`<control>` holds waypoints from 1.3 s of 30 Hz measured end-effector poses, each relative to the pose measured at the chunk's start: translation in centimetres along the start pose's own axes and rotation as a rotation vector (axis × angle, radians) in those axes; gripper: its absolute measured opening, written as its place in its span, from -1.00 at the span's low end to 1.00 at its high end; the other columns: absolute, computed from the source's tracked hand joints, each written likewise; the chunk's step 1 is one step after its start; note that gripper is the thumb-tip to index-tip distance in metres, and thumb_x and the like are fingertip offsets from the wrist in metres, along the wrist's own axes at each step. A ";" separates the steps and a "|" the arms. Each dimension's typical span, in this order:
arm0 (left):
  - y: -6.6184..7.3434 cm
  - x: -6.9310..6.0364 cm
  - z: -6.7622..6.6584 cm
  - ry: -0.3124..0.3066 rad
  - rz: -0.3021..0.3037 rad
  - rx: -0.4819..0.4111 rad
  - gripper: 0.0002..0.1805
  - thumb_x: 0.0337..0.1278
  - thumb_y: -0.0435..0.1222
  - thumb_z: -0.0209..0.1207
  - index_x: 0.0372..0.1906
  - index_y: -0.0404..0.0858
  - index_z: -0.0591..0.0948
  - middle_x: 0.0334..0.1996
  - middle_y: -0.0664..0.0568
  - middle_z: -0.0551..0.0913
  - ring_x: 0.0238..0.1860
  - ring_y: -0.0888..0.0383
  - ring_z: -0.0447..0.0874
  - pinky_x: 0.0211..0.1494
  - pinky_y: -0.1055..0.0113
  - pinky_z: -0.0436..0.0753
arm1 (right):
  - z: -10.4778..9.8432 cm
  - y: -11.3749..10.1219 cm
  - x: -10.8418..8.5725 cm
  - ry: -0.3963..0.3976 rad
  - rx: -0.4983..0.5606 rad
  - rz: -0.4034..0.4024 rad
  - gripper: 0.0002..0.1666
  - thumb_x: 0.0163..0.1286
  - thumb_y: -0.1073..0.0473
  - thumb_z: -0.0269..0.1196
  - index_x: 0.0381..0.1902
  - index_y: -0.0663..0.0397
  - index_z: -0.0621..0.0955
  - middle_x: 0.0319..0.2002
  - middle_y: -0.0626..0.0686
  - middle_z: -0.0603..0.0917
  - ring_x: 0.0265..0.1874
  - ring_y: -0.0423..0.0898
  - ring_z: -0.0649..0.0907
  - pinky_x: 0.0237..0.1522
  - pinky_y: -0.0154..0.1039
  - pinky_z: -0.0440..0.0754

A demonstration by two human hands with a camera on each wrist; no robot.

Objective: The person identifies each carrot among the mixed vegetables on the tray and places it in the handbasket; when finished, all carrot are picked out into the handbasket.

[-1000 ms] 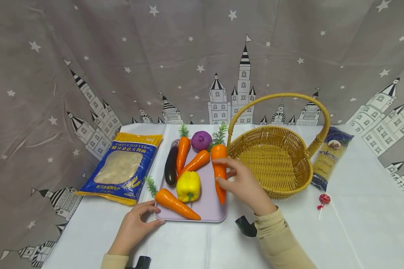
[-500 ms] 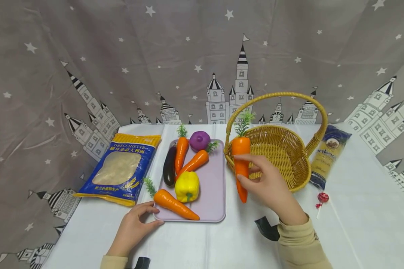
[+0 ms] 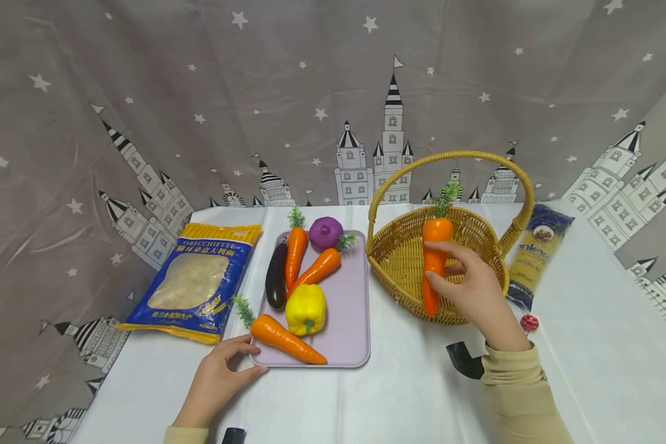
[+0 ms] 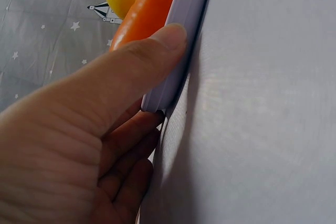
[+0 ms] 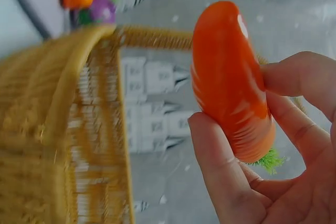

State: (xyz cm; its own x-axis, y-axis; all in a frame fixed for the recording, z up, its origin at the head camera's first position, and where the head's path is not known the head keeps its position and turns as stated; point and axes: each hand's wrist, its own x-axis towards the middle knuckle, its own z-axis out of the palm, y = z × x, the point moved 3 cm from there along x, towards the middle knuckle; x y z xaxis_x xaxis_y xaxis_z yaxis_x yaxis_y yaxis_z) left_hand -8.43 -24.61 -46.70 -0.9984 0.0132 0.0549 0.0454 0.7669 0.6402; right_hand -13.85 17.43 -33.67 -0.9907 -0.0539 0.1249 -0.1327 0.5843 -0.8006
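Observation:
My right hand (image 3: pixel 474 293) pinches an orange carrot (image 3: pixel 437 230) with a green leafy top between thumb and fingers. In the head view the carrot overlaps the wicker basket (image 3: pixel 395 262); the right wrist view puts this carrot (image 5: pixel 226 77) above the basket's rim. My left hand (image 3: pixel 215 377) grips the near left corner of the lilac tray (image 3: pixel 349 308), its thumb (image 4: pixel 170 38) against the tray's side wall. On the tray lie an eggplant (image 3: pixel 276 274), a yellow bell pepper (image 3: pixel 306 309), a purple onion (image 3: pixel 325 233) and three carrots, one (image 3: pixel 286 338) along the near edge.
A blue and yellow bag of orecchiette (image 3: pixel 191 280) lies left of the tray. Behind the basket's right side is a pasta packet (image 3: pixel 538 250), with a red lollipop (image 3: pixel 529 323) near it. The basket's tall arched handle (image 3: pixel 460 154) rises above its opening.
My right hand has lifted the carrot off the tray's right side and carried it rightward over the basket. My left hand stays at the tray's corner.

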 end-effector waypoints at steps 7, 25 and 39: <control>0.0 0.0 -0.1 -0.007 -0.012 0.006 -0.66 -0.27 -0.22 0.54 -0.25 -0.14 0.71 0.08 -0.14 0.62 0.17 -0.16 0.49 0.30 -0.09 0.37 | -1.3 2.7 1.3 0.001 -0.003 0.061 -0.44 0.32 0.20 0.28 0.28 -0.03 0.46 0.16 0.26 0.48 -0.02 0.25 0.57 -0.21 -0.06 0.66; 0.0 0.0 0.0 0.009 0.007 0.003 -0.65 -0.29 -0.25 0.54 -0.26 -0.15 0.71 0.06 -0.14 0.63 0.16 -0.16 0.50 0.29 -0.08 0.39 | -0.1 7.4 3.4 -0.110 -0.266 0.105 -0.44 0.31 0.16 0.24 0.26 0.11 0.47 0.10 0.39 0.53 -0.07 0.25 0.58 -0.07 0.17 0.58; -0.5 -0.1 0.2 0.029 0.038 -0.003 -0.65 -0.32 -0.28 0.55 -0.28 -0.12 0.70 0.04 -0.12 0.64 0.14 -0.15 0.51 0.28 -0.06 0.40 | 1.2 8.0 3.9 -0.191 -0.408 0.147 -0.41 0.19 0.17 0.23 0.21 0.15 0.52 0.05 0.38 0.54 -0.05 0.24 0.51 -0.02 0.20 0.52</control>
State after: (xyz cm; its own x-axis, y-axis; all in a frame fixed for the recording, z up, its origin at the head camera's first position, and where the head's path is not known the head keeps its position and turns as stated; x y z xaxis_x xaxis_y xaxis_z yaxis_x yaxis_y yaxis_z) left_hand -8.33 -24.87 -47.23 -0.9945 0.0236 0.1015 0.0835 0.7640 0.6398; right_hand -18.80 20.93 -40.31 -0.9910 -0.0719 -0.1131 -0.0056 0.8652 -0.5013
